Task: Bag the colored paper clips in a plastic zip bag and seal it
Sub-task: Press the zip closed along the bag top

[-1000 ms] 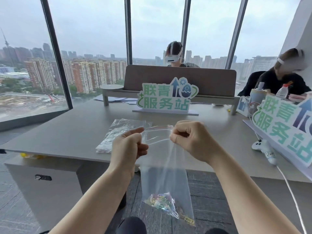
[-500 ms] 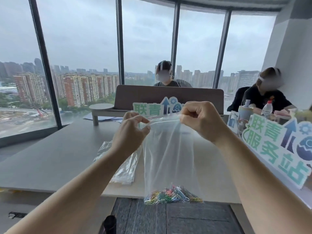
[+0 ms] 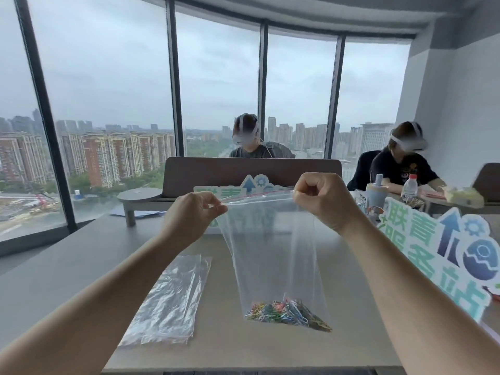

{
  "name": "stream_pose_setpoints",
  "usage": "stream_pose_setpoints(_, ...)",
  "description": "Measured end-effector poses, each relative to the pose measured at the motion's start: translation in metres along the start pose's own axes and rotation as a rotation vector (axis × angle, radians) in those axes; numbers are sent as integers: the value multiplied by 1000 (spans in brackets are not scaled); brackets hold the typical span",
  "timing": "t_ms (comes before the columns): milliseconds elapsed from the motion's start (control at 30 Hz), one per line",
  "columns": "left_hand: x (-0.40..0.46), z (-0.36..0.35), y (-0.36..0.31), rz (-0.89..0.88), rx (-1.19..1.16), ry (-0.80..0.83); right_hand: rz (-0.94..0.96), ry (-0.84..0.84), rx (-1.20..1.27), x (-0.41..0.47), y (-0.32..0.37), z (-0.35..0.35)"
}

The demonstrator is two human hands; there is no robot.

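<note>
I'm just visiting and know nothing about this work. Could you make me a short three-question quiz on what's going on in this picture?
1. True or false: the colored paper clips lie loose on the table.
2. Which part of the zip bag do the left hand and right hand pinch? A) bottom corners B) top strip C) middle
3. Fill in: on the table, left of the held bag, lies a stack of ____ plastic bags.

Key
1. False: they sit heaped at the bottom of the hanging bag.
2. B, one hand at each end.
3. Empty.
</note>
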State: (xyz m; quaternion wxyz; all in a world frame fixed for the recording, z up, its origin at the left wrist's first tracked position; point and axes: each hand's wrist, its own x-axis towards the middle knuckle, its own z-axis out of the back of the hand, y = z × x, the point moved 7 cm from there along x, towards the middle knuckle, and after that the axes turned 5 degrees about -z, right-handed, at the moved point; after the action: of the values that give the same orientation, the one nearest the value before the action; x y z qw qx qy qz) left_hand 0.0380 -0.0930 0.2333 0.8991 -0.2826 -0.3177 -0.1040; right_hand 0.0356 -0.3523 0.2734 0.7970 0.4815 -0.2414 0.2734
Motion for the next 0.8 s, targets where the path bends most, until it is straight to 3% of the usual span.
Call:
stream_pose_setpoints(400, 24, -36, 6, -17, -180, -16, -123, -20, -106, 18, -67, 8)
stream_pose_setpoints(700, 24, -67, 23, 65, -278, -19, -207, -36, -121, 18, -101, 4)
stream_pose_setpoints(800, 26, -70, 25, 91, -310, -51, -202, -88, -225, 20, -102, 5)
